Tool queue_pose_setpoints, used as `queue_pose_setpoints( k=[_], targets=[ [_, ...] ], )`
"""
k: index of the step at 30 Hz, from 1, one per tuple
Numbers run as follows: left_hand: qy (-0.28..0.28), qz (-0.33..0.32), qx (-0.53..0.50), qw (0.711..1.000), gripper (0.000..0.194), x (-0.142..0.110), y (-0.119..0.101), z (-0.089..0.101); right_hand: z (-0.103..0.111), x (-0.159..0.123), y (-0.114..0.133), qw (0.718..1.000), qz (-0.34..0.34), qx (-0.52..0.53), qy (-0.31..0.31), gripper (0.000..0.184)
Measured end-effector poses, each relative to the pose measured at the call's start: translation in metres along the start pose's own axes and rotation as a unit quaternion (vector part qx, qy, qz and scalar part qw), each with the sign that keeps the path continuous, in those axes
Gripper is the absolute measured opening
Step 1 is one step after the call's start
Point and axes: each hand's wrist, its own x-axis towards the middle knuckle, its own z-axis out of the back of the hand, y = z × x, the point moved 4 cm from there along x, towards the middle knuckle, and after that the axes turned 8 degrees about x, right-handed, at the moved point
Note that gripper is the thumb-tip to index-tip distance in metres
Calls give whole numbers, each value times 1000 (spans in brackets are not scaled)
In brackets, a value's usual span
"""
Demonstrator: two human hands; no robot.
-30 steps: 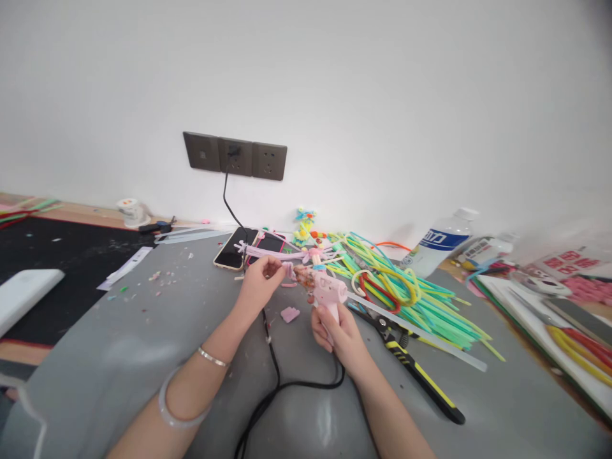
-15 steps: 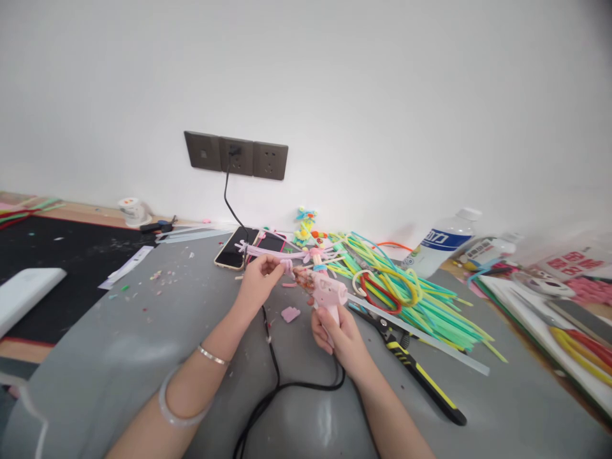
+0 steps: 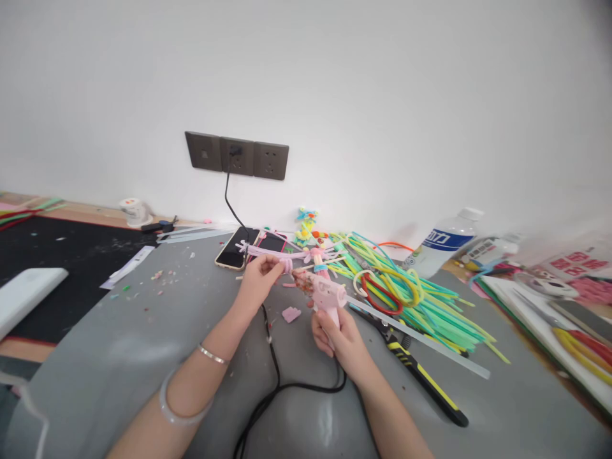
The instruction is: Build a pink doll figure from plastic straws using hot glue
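The glue gun [image 3: 329, 293], pale pink with a brown, crusted front end, was in the right hand [image 3: 338, 333], its grip down and its nozzle aimed left, while a long translucent glue stick [image 3: 421, 335] jutted from its back, slanting down to the right. The small lilac piece [image 3: 287, 265], ridged and partly hidden by the fingers, was pinched in the left hand [image 3: 261, 280] near the nozzle; whether the two touched could not be told.
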Motion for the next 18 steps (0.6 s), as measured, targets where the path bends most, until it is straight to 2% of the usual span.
queue_pose_setpoints(
  k=[11, 18],
  targets=[
    [-18, 16, -25, 999, 24, 3, 2, 3, -1, -5, 5, 1000, -21, -19, 5, 51],
    [-15, 21, -6, 1000, 25, 3, 3, 4, 1, -9, 19, 996, 57, 68, -33, 43]
  ],
)
